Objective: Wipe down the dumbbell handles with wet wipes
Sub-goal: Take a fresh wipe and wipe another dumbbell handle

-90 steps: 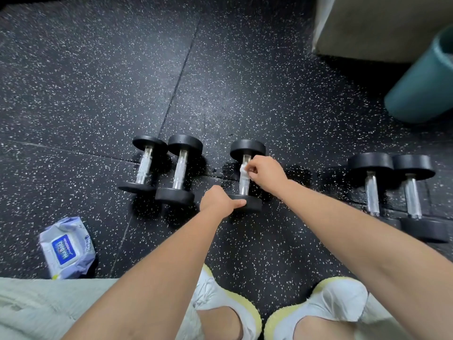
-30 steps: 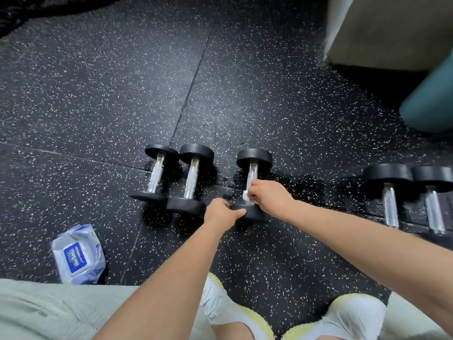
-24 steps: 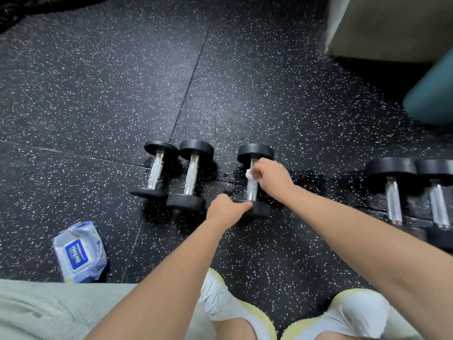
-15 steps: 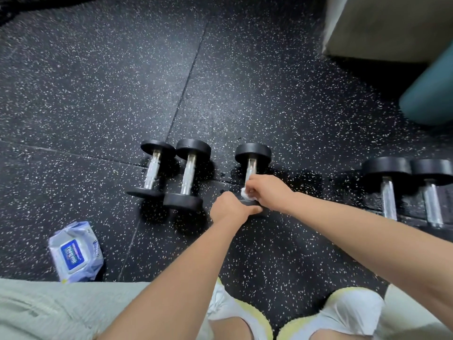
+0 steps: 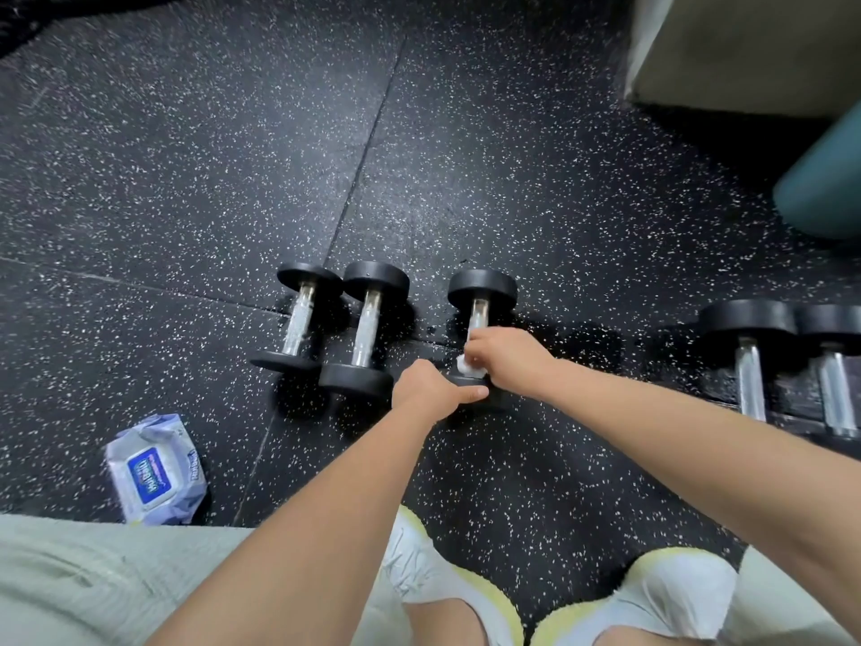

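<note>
Dumbbells: five on the floor (image 5: 186,179), three mid-frame, two at right.
Right hand (image 5: 508,361): closed around a white wipe (image 5: 464,366), low on the middle dumbbell (image 5: 480,314) handle.
Left hand (image 5: 428,389): grips its near end.
Wipe pack (image 5: 153,470): one, lower left.

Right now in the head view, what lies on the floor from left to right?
Wet wipes pack → two small dumbbells → dumbbell being wiped, right hand holding the wipe → two larger dumbbells.

Teal bin (image 5: 824,179), white shoes (image 5: 671,594)
</note>
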Available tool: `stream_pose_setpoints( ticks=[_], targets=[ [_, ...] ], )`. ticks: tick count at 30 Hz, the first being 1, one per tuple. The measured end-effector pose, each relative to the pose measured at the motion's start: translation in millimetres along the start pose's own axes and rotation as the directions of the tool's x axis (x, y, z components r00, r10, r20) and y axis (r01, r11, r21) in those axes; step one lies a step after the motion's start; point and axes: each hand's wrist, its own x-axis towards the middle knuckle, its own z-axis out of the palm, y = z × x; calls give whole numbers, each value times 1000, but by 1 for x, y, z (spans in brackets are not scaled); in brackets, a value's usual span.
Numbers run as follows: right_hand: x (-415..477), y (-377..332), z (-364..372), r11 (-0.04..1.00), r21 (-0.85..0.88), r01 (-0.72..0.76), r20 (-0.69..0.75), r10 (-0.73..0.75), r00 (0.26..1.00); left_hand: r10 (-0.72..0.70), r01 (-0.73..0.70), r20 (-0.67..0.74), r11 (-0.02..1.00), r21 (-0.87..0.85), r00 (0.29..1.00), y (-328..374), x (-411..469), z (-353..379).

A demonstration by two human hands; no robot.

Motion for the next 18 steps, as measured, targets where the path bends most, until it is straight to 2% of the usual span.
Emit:
stream_pose_setpoints(
  ticks=[5,7,11,13,15,18],
  targets=[
    [23,7,-17,960,57,-275,-133,281,951,14,-12,-33,999,49,999,1,0,1],
    [15,2,-12,965,64,-254,-119,260,958,8,-6,-53,999,50,999,1,-1,1],
    [-11,-10,6,993,82,-89,13,88,996,0,2,-58,999,43,998,2,-2,0],
    [-8,-10,3,995,78,-66,8,65,998,-7,9,-54,999,34,999,1,-1,-3],
    [3,-9,-4,991,76,-113,-28,115,993,-16,17,-45,1000,23,999,1,-1,-5],
    [26,-2,-16,954,86,-287,-87,295,952,-29,29,-39,1000,-9,999,-1,1,-5]
  ],
)
